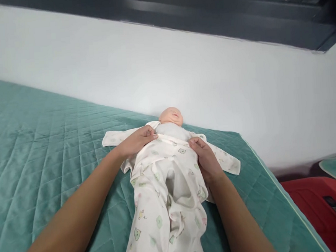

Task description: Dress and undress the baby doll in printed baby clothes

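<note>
A baby doll (171, 116) lies on its back, its head toward the wall. White patterned pants (171, 168) cover its lower body up to the chest, with the legs stretching toward me. Beneath the doll a white patterned top (226, 160) is spread, a sleeve out to each side. My left hand (140, 140) pinches the pants' waistband at its left end. At the right end of the same waistband, my right hand (204, 156) grips the cloth between thumb and fingers. The doll's arms and legs cannot be made out.
A green quilted cover (43, 150) lies under everything. Behind it rises a white wall (152, 69) with a dark window frame (206, 19) above. A red case (320, 203) stands beyond the bed's right edge.
</note>
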`<state>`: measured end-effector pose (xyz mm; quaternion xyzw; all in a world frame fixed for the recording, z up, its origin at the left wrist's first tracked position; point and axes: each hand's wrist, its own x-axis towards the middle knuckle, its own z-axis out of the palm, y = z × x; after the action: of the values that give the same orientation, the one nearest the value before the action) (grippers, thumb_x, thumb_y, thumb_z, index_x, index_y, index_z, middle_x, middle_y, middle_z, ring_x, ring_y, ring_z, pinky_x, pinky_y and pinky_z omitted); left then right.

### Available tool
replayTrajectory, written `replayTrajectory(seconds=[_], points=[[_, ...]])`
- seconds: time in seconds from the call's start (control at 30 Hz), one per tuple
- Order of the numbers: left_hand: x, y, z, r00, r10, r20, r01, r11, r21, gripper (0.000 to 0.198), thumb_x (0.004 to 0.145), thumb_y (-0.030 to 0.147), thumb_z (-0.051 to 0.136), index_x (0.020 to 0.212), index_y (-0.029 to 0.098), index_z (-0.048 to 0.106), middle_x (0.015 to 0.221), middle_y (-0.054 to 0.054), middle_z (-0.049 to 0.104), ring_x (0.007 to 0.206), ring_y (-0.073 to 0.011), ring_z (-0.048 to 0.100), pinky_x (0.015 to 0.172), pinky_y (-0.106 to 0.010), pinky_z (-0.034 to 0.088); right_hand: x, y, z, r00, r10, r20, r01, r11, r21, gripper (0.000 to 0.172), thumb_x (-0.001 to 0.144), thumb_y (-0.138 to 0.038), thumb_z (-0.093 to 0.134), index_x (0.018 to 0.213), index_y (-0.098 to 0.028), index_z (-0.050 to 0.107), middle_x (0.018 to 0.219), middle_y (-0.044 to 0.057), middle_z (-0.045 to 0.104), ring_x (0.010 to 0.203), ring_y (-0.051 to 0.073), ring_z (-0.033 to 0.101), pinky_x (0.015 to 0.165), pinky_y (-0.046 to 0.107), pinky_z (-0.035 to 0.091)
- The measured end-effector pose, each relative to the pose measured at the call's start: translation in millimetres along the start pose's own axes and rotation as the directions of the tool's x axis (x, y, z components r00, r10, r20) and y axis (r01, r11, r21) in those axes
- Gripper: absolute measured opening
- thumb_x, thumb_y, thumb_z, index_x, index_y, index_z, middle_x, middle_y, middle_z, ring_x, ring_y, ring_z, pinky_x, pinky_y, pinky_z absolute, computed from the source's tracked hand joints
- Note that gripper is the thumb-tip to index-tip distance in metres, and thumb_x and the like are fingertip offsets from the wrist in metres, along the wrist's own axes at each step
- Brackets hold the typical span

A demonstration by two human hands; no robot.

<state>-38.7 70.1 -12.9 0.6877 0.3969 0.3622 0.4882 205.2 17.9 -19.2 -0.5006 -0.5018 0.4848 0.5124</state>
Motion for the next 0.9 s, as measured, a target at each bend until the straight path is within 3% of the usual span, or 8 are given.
replayTrajectory(seconds=[0.17,0.3,0.43,0.57,0.73,0.83,0.9], points=[[-4.4,-3.3,-1.9,1.000,0.000,-0.018,0.000,1.000,-0.006,0.031,0.084,0.049,0.058,0.082,0.020,0.047,0.069,0.005,0.040,0.061,-0.0100,0.035,0.055,-0.021,0.028,1.9,-1.7,-15.7,0.998,0.003,-0.067,0.006,0.992,0.126,0.034,0.078,-0.050,0.065,0.075,-0.024,0.043,0.065,-0.003,0.047,0.055,0.015,0.044,0.054,0.029,0.040],[-13.3,-8.0,-0.3,0.996,-0.016,-0.086,0.015,1.000,-0.011,0.030,0.085,0.048,0.056,0.081,0.020,0.045,0.067,0.006,0.039,0.059,-0.0096,0.034,0.055,-0.021,0.027,-0.1,-0.8,-24.6,0.994,-0.020,-0.111,0.025,0.999,0.048,0.034,0.078,-0.051,0.064,0.077,-0.024,0.044,0.067,-0.002,0.050,0.056,0.016,0.045,0.053,0.029,0.038],[-21.1,-9.6,-0.4,0.993,-0.047,-0.110,0.049,0.999,0.014,0.033,0.083,0.052,0.059,0.082,0.019,0.050,0.069,0.005,0.043,0.062,-0.0102,0.039,0.056,-0.021,0.030,-5.2,-0.2,-30.5,0.999,0.027,0.030,-0.021,0.984,-0.175,0.036,0.074,-0.050,0.071,0.081,-0.021,0.052,0.064,-0.004,0.048,0.055,0.012,0.041,0.050,0.024,0.030],[-27.0,-9.0,-10.5,0.997,-0.070,0.007,0.070,0.995,0.066,0.037,0.083,0.054,0.058,0.083,0.017,0.056,0.075,0.003,0.050,0.069,-0.0115,0.044,0.062,-0.021,0.034,-10.7,-3.5,-40.5,0.991,0.057,0.118,0.004,0.890,-0.457,0.031,0.077,-0.046,0.067,0.074,-0.020,0.051,0.065,-0.005,0.045,0.060,0.011,0.038,0.054,0.023,0.029],[-32.4,-13.0,-25.9,0.981,-0.136,0.137,0.111,0.978,0.174,0.036,0.083,0.053,0.057,0.086,0.017,0.059,0.074,0.002,0.054,0.067,-0.0126,0.046,0.060,-0.022,0.034,-14.3,-5.1,-47.5,0.983,0.054,0.178,0.064,0.801,-0.595,0.019,0.081,-0.038,0.059,0.078,-0.020,0.054,0.068,-0.003,0.051,0.064,0.014,0.043,0.055,0.025,0.032],[-32.7,-13.4,-28.0,0.974,-0.130,0.186,0.089,0.973,0.212,0.028,0.082,0.044,0.056,0.089,0.017,0.060,0.083,0.000,0.061,0.073,-0.0148,0.052,0.063,-0.023,0.037,-14.2,-2.9,-44.4,0.985,0.043,0.166,0.095,0.669,-0.737,0.007,0.080,-0.028,0.054,0.083,-0.022,0.054,0.075,-0.001,0.058,0.069,0.016,0.049,0.059,0.027,0.035],[-32.8,-10.9,-27.4,0.963,-0.147,0.227,0.092,0.967,0.237,0.025,0.081,0.039,0.055,0.092,0.017,0.060,0.087,-0.001,0.063,0.077,-0.0165,0.054,0.066,-0.024,0.040,-13.0,-0.9,-40.5,0.991,0.049,0.127,0.078,0.561,-0.824,0.008,0.078,-0.023,0.051,0.086,-0.023,0.053,0.079,0.000,0.061,0.071,0.017,0.051,0.062,0.028,0.035]])
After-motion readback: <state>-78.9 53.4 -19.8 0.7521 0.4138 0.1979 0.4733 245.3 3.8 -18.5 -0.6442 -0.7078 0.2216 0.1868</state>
